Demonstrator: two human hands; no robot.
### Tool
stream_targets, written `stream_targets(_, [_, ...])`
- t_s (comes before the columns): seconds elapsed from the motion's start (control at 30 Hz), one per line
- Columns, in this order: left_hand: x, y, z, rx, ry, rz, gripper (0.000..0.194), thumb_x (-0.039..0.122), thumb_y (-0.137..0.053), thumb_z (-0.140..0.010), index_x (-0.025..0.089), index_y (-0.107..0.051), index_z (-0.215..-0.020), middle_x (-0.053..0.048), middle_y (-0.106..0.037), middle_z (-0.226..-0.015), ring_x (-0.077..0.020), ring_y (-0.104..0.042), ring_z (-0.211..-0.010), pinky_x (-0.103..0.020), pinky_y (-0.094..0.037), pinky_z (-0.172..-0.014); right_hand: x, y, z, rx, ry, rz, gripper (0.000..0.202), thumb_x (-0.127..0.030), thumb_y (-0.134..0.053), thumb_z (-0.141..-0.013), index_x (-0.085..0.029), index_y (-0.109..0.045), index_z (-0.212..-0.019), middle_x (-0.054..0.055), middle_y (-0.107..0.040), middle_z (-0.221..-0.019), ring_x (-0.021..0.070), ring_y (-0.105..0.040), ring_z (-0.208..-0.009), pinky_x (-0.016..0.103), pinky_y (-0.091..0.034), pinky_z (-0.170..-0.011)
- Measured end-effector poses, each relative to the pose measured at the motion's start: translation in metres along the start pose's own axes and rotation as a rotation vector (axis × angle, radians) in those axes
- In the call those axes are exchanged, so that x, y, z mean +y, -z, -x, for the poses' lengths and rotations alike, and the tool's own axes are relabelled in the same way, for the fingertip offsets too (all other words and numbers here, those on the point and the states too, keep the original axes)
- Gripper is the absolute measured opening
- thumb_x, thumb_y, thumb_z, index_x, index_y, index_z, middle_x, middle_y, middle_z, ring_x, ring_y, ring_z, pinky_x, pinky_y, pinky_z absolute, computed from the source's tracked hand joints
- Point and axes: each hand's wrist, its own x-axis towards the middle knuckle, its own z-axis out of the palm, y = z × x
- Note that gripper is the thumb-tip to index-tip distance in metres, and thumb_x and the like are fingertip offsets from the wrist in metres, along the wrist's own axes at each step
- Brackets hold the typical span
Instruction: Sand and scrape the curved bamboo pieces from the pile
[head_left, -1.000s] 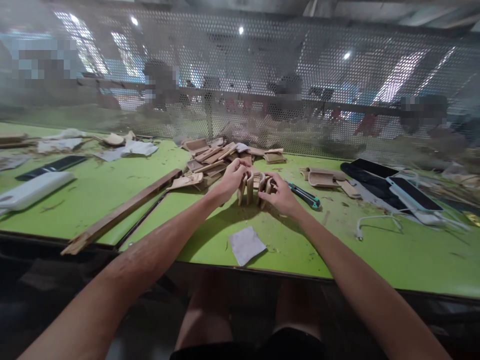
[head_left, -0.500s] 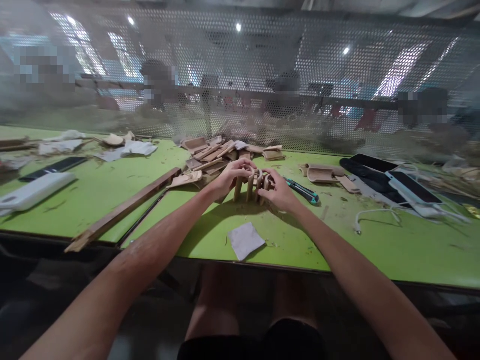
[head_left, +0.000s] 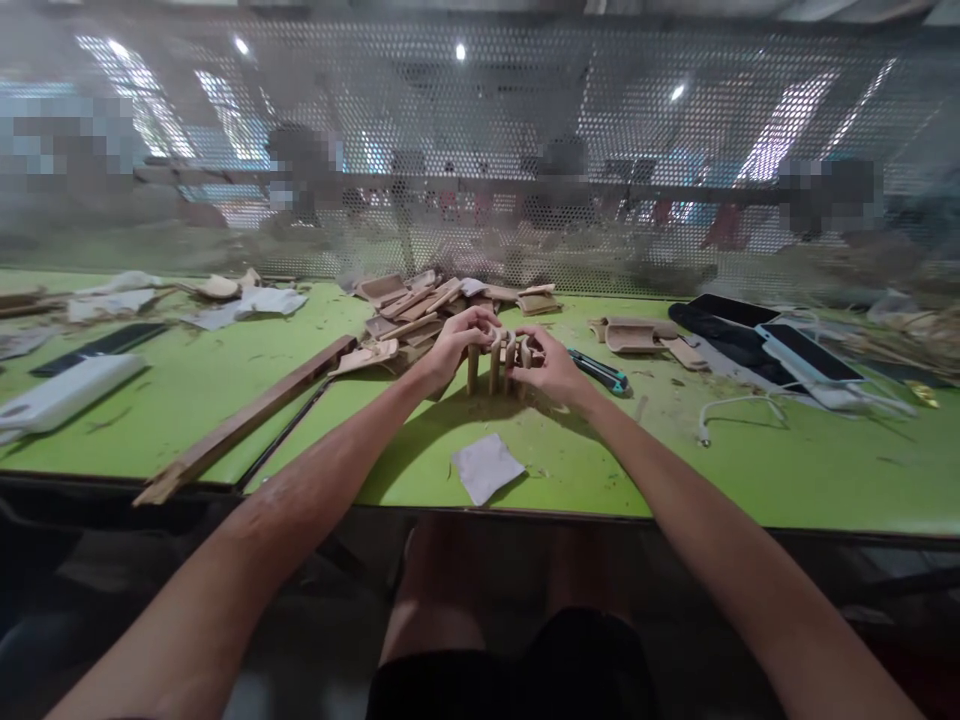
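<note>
Several curved bamboo pieces (head_left: 495,370) stand upright side by side on the green table (head_left: 420,460). My left hand (head_left: 454,345) is closed on the left end of the row, its fingers over the top. From the other side my right hand (head_left: 553,372) grips the rightmost pieces between thumb and fingers. The palms and fingers partly hide the row, and how the pieces join cannot be made out. Close to my right hand lies a teal and black utility knife (head_left: 600,372). A pale square sheet (head_left: 487,468), perhaps sandpaper, lies in front of the row.
Behind my hands is a pile of split bamboo (head_left: 420,300). A long wooden strip (head_left: 247,420) lies at left, near a white power strip (head_left: 75,395). Phones (head_left: 810,352) and a white cable (head_left: 739,405) are at right. A perforated screen (head_left: 480,200) borders the table's back; people are beyond it.
The view has shifted slightly, so the scene sits a little further left. Both hands keep their places on the bamboo pieces, with only small finger movement.
</note>
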Motion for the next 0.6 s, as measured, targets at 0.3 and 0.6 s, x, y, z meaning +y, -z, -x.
stream_targets(0.3, [-0.0049, -0.0010, -0.0023, -0.003, -0.082, 0.029, 0.025, 0.016, -0.062, -0.061, 0.016, -0.065, -0.086, 0.002, -0.052, -0.068, -0.0124, -0.047, -0.066, -0.026, -0.039, -0.065, 0.0030, 0.0048, -0.0045, -0.015, -0.008, -0.008, 0.064, -0.027, -0.080, -0.067, -0.023, -0.059, -0.127, 0.007, -0.068, -0.112, 0.0234, -0.066, -0.095, 0.046, -0.056, -0.094])
stream_targets(0.6, [-0.0057, 0.0006, -0.0035, 0.048, -0.097, 0.012, 0.016, 0.020, -0.067, -0.068, 0.016, -0.067, -0.084, 0.000, -0.055, -0.073, -0.0125, -0.049, -0.068, -0.026, -0.039, -0.064, 0.0089, 0.0052, -0.0037, -0.029, 0.014, 0.011, 0.066, -0.036, -0.084, -0.072, -0.028, -0.057, -0.132, 0.010, -0.060, -0.131, 0.0283, -0.064, -0.112, 0.052, -0.054, -0.103])
